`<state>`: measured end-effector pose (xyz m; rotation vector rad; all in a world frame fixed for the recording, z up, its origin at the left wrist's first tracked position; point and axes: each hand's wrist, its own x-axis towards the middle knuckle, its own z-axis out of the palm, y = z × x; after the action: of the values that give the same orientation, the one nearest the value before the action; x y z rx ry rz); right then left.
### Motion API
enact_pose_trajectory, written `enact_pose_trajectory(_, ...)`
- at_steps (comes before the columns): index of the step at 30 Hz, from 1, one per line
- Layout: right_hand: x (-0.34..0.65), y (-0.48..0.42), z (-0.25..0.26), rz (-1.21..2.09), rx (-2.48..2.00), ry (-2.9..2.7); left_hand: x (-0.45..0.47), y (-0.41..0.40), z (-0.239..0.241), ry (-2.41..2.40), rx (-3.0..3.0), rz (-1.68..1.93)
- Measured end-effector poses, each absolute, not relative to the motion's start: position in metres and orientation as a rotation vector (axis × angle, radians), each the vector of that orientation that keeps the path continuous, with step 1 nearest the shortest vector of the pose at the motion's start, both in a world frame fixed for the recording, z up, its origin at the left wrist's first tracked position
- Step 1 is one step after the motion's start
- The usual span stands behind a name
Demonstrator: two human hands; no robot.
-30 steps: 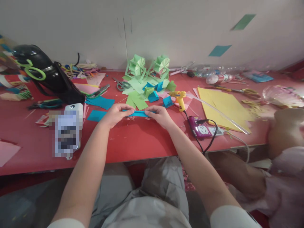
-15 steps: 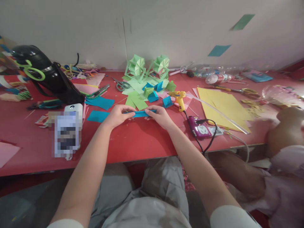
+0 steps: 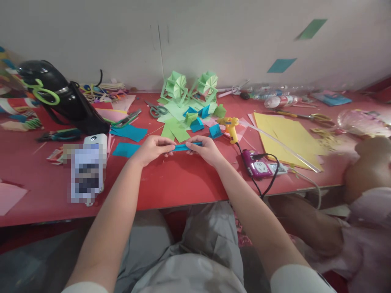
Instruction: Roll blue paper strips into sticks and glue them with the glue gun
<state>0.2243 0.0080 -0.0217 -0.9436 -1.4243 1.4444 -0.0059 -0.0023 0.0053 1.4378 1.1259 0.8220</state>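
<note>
A narrow folded strip of blue paper (image 3: pixel 181 147) is pinched between my two hands, just above the red table. My left hand (image 3: pixel 155 149) grips its left end, thumb on top. At the other end my right hand (image 3: pixel 204 148) holds it the same way; the fingers underneath are mostly hidden. Flat blue paper (image 3: pixel 125 149) lies beside my left hand, with more blue paper (image 3: pixel 130 132) behind it. Beyond my hands are green paper sheets (image 3: pixel 175 129) and several small folded blue pieces, one folded blue piece (image 3: pixel 215 131) being close to my right hand.
A yellow glue gun (image 3: pixel 231 127) and a purple power socket (image 3: pixel 258 165) with cables are on the right, near yellow sheets (image 3: pixel 284 134). Green paper models (image 3: pixel 176 83) stand at the back. On the left are a black bottle (image 3: pixel 64 95) and a phone (image 3: pixel 87 171). Another person's arm (image 3: pixel 368 162) rests at right.
Both hands keep their pinch on the blue paper strip. The fingers have shifted only slightly, and the view has moved a little.
</note>
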Motion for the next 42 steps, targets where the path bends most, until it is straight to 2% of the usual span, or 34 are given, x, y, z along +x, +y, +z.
enact_pose_trajectory(21, 0.225, 0.009, -0.024, 1.454, -0.988, -1.358, 0.000, -0.006, 0.009, 1.085, 1.423, 0.645)
enact_pose_trajectory(42, 0.225, 0.003, -0.019, 1.503, -0.999, -1.181, 0.036, -0.022, 0.007, 1.082, 1.259, 0.709)
